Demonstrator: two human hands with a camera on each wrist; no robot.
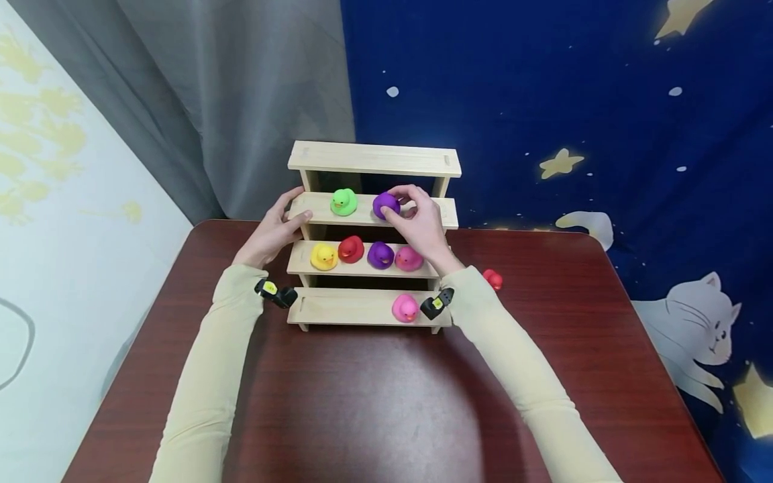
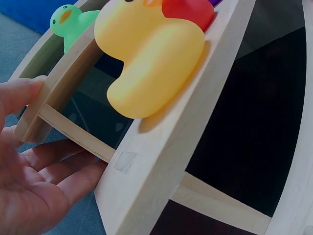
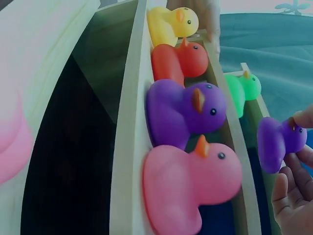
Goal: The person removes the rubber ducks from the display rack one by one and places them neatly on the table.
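Observation:
On the second tier from the top of a wooden stepped rack (image 1: 374, 158), my right hand (image 1: 424, 225) pinches a purple rubber duck (image 1: 384, 201) between thumb and fingers. A green duck (image 1: 344, 202) sits to its left on that tier. My left hand (image 1: 270, 233) holds the left end of the same tier, thumb on the board and fingers by the side upright, as the left wrist view shows. One tier down stand a yellow duck (image 1: 323, 257), a red duck (image 1: 351, 249), another purple duck (image 1: 380, 255) and a pink duck (image 1: 408, 259).
A pink duck (image 1: 405, 308) sits toward the right of the lowest tier. Partly behind the right sleeve, a red duck (image 1: 492, 279) lies on the dark wooden table (image 1: 362, 402). A grey curtain (image 1: 272, 80) and blue starry cloth (image 1: 513, 80) hang behind the rack.

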